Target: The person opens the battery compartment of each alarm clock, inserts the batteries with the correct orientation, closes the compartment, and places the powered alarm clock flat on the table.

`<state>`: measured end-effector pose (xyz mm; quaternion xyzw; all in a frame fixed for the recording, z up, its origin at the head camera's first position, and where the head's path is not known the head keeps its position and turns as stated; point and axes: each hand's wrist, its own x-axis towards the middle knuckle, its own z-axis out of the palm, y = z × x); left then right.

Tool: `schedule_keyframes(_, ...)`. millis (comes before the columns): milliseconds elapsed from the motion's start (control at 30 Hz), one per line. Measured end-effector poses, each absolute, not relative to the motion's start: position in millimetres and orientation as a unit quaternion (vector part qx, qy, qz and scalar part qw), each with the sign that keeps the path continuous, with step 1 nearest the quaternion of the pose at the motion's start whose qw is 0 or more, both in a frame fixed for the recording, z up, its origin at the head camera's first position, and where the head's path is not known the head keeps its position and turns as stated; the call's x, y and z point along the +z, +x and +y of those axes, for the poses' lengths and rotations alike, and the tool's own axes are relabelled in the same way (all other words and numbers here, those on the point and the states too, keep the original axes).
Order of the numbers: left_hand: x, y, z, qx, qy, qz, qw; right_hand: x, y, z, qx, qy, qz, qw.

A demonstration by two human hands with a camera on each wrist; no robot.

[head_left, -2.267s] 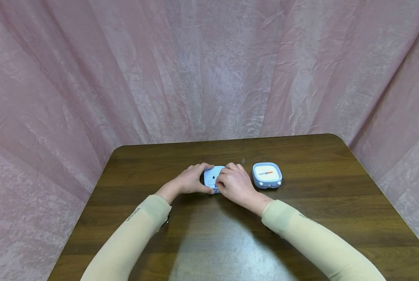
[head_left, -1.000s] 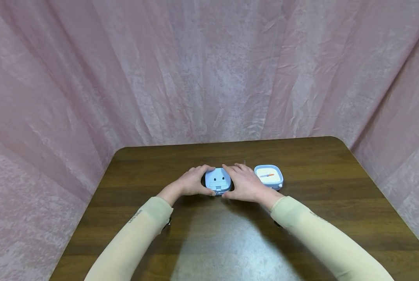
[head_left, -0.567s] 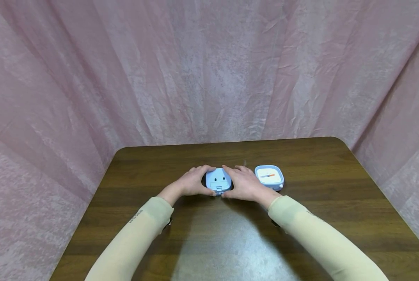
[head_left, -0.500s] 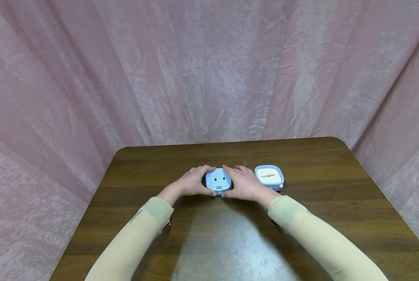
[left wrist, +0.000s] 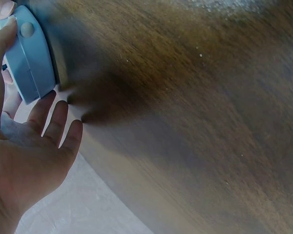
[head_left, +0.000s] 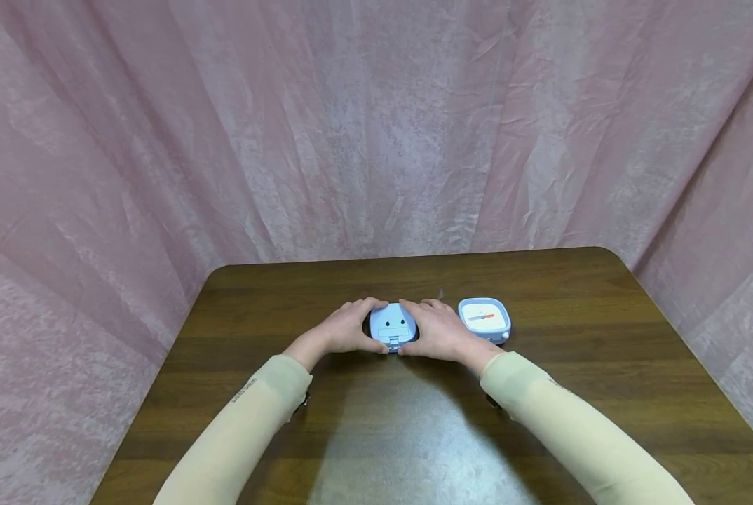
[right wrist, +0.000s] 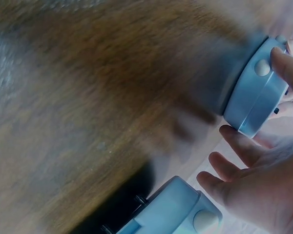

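A light blue alarm clock [head_left: 392,327] lies face down on the table, its back up with two small dark knobs and a battery cover. My left hand [head_left: 346,327] grips its left side, thumb at the near edge and index finger at the far edge. On the other side my right hand [head_left: 441,332] grips it the same way. In the left wrist view, a white round button [left wrist: 27,29] shows on the clock's side by the thumb; the other fingers spread loosely below. The right wrist view shows the clock [right wrist: 254,90] between thumb and fingers, its face hidden underneath.
A second blue clock [head_left: 484,317] lies face up just right of my right hand, with a white dial and an orange hand. The dark wooden table [head_left: 256,294] ends at a pink curtain [head_left: 376,140] behind it.
Earlier my right hand had curled fingers over the clock's back; it has since moved to the clock's right side, uncovering both knobs and the battery cover. Over the last second almost nothing moves.
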<state>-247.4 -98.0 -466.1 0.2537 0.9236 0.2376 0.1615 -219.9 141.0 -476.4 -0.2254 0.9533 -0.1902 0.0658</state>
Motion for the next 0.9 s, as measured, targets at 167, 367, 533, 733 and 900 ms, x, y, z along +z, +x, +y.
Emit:
schedule_keyframes(167, -466.3, -247.3, -98.3, 0.239, 0.251, 0.924, 0.162, -475.3, -219.9, 139.9, -0.21, -0.219, 0.95, 0.078)
schedule_keyframes(367, -467.5, -248.3, -98.6, 0.239, 0.253, 0.924, 0.16, -473.9, -219.6, 139.0, -0.223, -0.214, 0.948, 0.083)
schedule_keyframes(533, -468.0, -248.7, -98.9, 0.24, 0.254, 0.923, 0.16, -475.4, -220.8, 139.0, -0.23, -0.211, 0.946, 0.086)
schedule_keyframes(733, -469.9, -249.5, -99.4, 0.239, 0.254, 0.924, 0.159, -477.9, -223.1, 139.6, -0.244, -0.208, 0.942, 0.096)
schedule_keyframes(900, -472.1, -249.7, -99.6, 0.237, 0.252, 0.925, 0.157, -477.7, -225.1, 139.5, -0.257, -0.203, 0.939, 0.105)
